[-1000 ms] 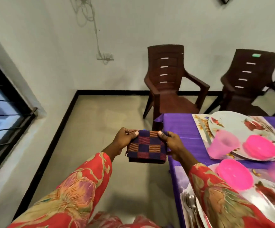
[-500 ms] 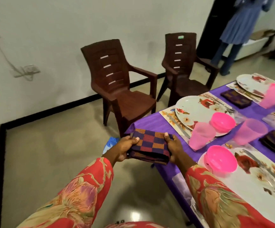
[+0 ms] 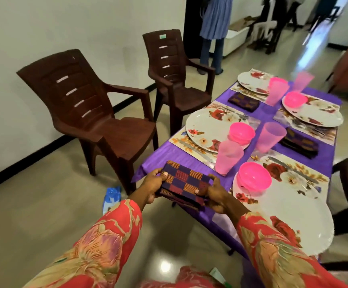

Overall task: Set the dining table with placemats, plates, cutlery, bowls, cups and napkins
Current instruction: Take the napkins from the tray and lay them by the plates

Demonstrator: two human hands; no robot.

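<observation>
A folded checked napkin [image 3: 182,182], purple and orange, hangs over the near corner of the purple table [image 3: 170,154]. My left hand [image 3: 153,185] grips its left edge and my right hand [image 3: 212,193] grips its right edge. On the table lie floral placemats with white flowered plates [image 3: 205,126], pink bowls [image 3: 254,177] and pink cups [image 3: 228,160]. Two more folded napkins [image 3: 243,101] lie beside the far settings. A knife [image 3: 293,170] rests on the nearest placemat.
Two brown plastic chairs [image 3: 98,113] stand left of the table, by the white wall. A blue packet [image 3: 111,197] lies on the floor below my left hand. A person in a blue dress [image 3: 215,21] stands at the far end of the room.
My view has swung right along the table. Both hands have carried the napkin from beside the table to over its near corner, keeping the same hold.
</observation>
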